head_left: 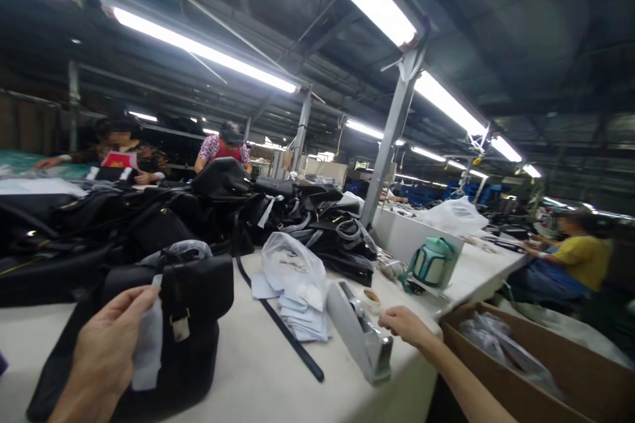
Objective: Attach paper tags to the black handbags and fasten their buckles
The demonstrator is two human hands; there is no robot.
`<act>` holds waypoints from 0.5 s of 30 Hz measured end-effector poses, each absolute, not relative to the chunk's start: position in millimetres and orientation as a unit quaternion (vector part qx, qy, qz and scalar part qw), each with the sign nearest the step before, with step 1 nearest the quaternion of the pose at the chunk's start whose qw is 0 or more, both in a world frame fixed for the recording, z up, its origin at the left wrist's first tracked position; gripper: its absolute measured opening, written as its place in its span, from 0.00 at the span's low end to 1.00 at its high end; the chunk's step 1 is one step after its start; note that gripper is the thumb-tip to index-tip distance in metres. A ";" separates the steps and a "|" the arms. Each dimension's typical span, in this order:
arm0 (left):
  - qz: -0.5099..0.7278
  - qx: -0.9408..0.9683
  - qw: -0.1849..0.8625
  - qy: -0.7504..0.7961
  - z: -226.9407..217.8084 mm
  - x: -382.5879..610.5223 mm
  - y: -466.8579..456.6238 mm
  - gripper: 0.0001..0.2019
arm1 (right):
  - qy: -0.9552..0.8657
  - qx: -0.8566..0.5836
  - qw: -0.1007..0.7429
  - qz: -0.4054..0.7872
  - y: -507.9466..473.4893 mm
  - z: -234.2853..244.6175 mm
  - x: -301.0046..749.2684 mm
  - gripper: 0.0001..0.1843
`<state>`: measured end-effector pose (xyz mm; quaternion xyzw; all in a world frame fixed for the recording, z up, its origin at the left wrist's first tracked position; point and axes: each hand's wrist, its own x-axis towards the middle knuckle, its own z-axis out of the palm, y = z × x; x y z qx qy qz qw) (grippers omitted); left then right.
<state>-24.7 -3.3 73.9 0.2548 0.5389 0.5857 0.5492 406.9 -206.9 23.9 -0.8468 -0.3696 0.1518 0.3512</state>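
My left hand [112, 337] pinches the top of a translucent white strip of wrapping [149, 350] over the front of a black bag [191, 284]. The bag stands on the table with a small metal clasp [179, 325] on its flap. My right hand [404, 324] has its fingers closed beside a grey tape dispenser [360, 330]; anything between the fingertips is too small to make out. Behind the dispenser lies a roll of tape [371, 297]. A black strap [288, 330] runs across the table between the bag and the dispenser.
A clear plastic bag [292, 264] sits on pale paper slips [305, 318]. Black bags [163, 218] are heaped behind. A green-and-white container [430, 261] stands by a low partition; a cardboard box [546, 363] with plastic is at right. Several people work farther off.
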 end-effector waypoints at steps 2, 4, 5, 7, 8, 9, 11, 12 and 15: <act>0.597 0.228 0.550 0.538 81.0 -21.7 -5.2 0.05 | -0.336 -0.857 0.348 0.175 -215.2 10.1 409.0 0.16; 0.603 0.219 0.546 0.538 83.1 -19.7 -5.0 0.06 | -0.315 -0.857 0.357 0.195 -216.4 1.4 408.0 0.18; 0.604 0.218 0.545 0.540 82.7 -19.2 -4.4 0.06 | -0.307 -0.855 0.364 0.204 -215.7 -1.6 407.5 0.18; 0.605 0.218 0.547 0.537 80.3 -19.4 -2.7 0.06 | -0.294 -0.849 0.379 0.221 -213.7 -6.2 407.1 0.15; 0.604 0.218 0.546 0.538 79.0 -19.7 -2.0 0.06 | -0.289 -0.845 0.388 0.227 -212.9 -8.2 407.1 0.13; 0.604 0.217 0.545 0.539 78.0 -20.0 -1.4 0.05 | -0.284 -0.842 0.397 0.231 -212.1 -9.9 407.2 0.11; 0.606 0.212 0.544 0.541 77.0 -20.4 -1.2 0.06 | -0.277 -0.833 0.418 0.232 -211.1 -12.5 408.1 0.08; 0.607 0.210 0.542 0.542 77.3 -20.4 -1.5 0.07 | -0.274 -0.829 0.431 0.228 -210.9 -12.9 408.9 0.08; 0.608 0.214 0.542 0.539 80.7 -19.3 -4.4 0.09 | -0.281 -0.811 0.475 0.195 -214.4 -11.8 412.6 0.08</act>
